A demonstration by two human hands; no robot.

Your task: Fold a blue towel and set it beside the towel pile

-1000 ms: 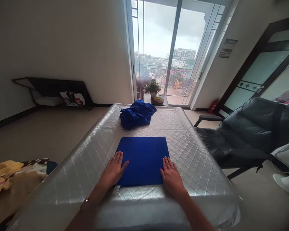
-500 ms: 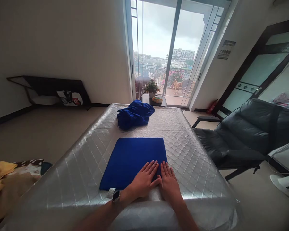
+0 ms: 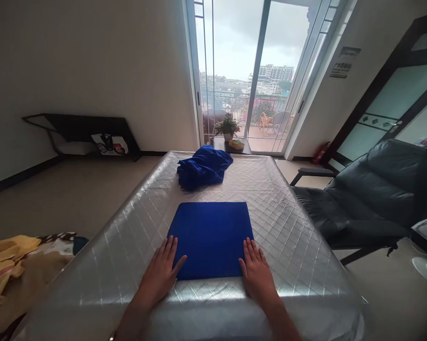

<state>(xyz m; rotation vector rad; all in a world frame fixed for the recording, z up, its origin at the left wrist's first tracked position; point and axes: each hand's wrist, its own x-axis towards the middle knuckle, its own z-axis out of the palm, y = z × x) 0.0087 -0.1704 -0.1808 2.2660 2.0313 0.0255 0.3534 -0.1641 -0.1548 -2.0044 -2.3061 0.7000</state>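
Note:
A blue cloth folded into a flat rectangle lies on the silver quilted table cover in front of me. My left hand rests flat over its left edge near the front corner, fingers pointing forward and thumb out to the side. On the opposite edge, my right hand lies flat with its fingers stretched along the cloth's right side. Neither hand grips anything. Farther back on the cover sits a crumpled heap of blue cloth, apart from the folded one.
A dark padded chair stands along the right side. At the left front is a pile of yellow and brown cloths. Beyond the far edge, a small stand holds a potted plant before the glass door. A black rack stands by the left wall.
My left hand has moved left, from beside my right hand to the cloth's left edge. My right hand stays at the right edge. The view has shifted slightly.

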